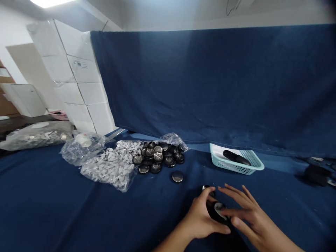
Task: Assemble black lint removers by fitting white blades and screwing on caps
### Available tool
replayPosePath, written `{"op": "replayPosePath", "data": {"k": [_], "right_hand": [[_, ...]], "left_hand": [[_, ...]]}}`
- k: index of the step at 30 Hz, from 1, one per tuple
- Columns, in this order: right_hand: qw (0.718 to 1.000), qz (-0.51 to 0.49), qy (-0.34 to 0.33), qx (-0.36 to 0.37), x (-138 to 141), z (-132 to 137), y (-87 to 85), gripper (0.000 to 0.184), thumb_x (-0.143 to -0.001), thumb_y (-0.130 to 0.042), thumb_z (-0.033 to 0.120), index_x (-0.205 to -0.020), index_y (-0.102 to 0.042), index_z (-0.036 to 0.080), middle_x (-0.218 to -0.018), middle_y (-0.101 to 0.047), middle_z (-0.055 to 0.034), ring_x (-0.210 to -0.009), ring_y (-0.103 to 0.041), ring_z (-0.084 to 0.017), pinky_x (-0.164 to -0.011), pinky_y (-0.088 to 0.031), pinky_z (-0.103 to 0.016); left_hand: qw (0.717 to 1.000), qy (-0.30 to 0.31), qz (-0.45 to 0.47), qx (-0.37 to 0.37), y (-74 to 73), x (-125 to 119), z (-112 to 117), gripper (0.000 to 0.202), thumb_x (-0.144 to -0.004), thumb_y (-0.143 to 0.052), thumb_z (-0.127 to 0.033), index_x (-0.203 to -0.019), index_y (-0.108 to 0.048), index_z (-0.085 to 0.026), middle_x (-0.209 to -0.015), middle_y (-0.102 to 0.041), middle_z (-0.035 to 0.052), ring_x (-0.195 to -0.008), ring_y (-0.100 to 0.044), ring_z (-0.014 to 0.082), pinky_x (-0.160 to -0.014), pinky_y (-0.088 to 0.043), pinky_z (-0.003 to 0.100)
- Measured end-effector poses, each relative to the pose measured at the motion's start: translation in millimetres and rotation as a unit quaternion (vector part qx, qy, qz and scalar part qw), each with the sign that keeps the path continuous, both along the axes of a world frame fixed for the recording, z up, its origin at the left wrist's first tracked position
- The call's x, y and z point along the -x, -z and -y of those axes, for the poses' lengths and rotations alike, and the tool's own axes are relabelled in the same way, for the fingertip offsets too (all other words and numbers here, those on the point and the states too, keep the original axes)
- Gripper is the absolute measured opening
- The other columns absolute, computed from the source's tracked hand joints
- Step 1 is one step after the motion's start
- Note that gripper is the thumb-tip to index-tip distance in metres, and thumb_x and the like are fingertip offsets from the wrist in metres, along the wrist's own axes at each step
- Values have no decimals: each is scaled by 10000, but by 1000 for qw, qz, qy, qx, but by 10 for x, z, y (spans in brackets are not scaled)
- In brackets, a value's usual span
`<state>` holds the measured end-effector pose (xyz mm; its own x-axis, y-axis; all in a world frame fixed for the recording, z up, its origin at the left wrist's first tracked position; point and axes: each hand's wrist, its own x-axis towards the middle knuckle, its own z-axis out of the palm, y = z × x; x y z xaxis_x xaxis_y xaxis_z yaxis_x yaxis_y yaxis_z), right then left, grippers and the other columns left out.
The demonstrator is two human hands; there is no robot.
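Note:
My left hand (pixel 201 218) and my right hand (pixel 245 213) meet low on the blue cloth, both around a small black object (pixel 217 211) with a white patch on top. The left fingers curl round its left side, thumb under it. The right fingers lie stretched over it, thumb pressing its near edge. A single round dark disc (pixel 177 176) lies just beyond the hands. Further back sits a pile of several dark round discs (pixel 157 157) spilling from a clear bag.
A clear bag of small white pieces (pixel 111 168) lies left of the discs, with more plastic bags (pixel 78 147) behind. A teal basket (pixel 250 167) holding a black item stands at right. A blue cloth hangs behind; white boxes (pixel 76 80) stack at left.

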<state>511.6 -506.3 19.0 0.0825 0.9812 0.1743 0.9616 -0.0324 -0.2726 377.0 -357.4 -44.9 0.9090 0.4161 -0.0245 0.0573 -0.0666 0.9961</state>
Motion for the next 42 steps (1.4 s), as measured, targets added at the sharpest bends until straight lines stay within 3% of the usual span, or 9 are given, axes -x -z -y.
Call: {"op": "replayPosePath", "data": {"k": [4,10,16,20,25,28,31,36,42], "right_hand": [[999,24,-18,19,-7,-156,-12,311,-922,-520,459,-1196,-653,396,-1491,-429,-9,-1405,-306,-358,-1100,-105,-724],[998,-57,33,-12,-148,-211,111,373,-963,-417,465,-948,-751,299,-1458,-477,-16,-1384,-358,-339,-1123,-134,-686],[983,-160,70,-52,-128,-65,116,506,-941,-373,564,-844,-757,249,-1365,-578,-63,-1285,-501,-332,-1097,-335,-585],[986,-161,28,-36,-15,-36,30,445,-939,-414,544,-990,-763,272,-1396,-547,-68,-1306,-479,-323,-1089,-367,-552],[993,-82,-76,37,-46,-141,-176,345,-935,-478,499,-1170,-678,345,-1456,-480,-47,-1373,-381,-320,-1119,-212,-643],[993,-94,-63,-29,-339,-304,-317,357,-950,-455,485,-1144,-689,298,-1424,-510,-55,-1336,-438,-283,-1116,-319,-534],[988,-78,47,-122,-846,-565,-476,430,-985,-366,462,-1082,-700,209,-1295,-604,-93,-1238,-531,-243,-1057,-420,-389],[984,-26,175,-24,-1725,-1002,-574,303,-951,-500,391,-1048,-672,162,-1146,-661,-107,-1089,-607,-258,-983,-457,-424],[963,-33,239,122,-2023,-1128,-202,242,-928,-588,338,-1049,-627,133,-1006,-660,-40,-843,-656,-173,-742,-558,-345]], "left_hand": [[1000,-12,-8,6,-9,6,17,1134,-383,-933,-304,-1394,-421,-257,-1171,-619,77,-1086,-584,298,-970,-444,442],[1000,-23,-17,7,24,10,25,1153,-366,-930,-290,-1399,-418,-266,-1182,-628,75,-1140,-562,313,-1021,-406,459],[1000,-24,-12,7,44,6,22,1188,-352,-934,-300,-1411,-398,-258,-1164,-630,79,-1142,-561,320,-1023,-396,469],[1000,-17,-3,6,23,18,15,1181,-356,-938,-297,-1405,-396,-263,-1169,-622,83,-1130,-567,315,-1015,-406,460],[1000,3,26,1,-1,17,-25,1108,-408,-923,-260,-1390,-410,-248,-1184,-615,85,-1120,-569,301,-996,-421,433],[1000,-1,13,-13,15,11,-64,1144,-389,-923,-242,-1405,-396,-247,-1192,-616,84,-1154,-547,310,-1030,-384,442],[1000,19,-3,-20,14,16,-101,1164,-376,-924,-240,-1411,-392,-272,-1194,-622,69,-1164,-545,308,-1054,-352,446],[999,37,-14,-25,-35,48,-114,1129,-421,-911,-268,-1418,-383,-292,-1226,-612,52,-1174,-542,289,-1075,-326,449],[999,36,-19,-23,7,47,-128,1161,-398,-919,-276,-1425,-378,-290,-1246,-606,68,-1188,-533,310,-1069,-335,462]]}}
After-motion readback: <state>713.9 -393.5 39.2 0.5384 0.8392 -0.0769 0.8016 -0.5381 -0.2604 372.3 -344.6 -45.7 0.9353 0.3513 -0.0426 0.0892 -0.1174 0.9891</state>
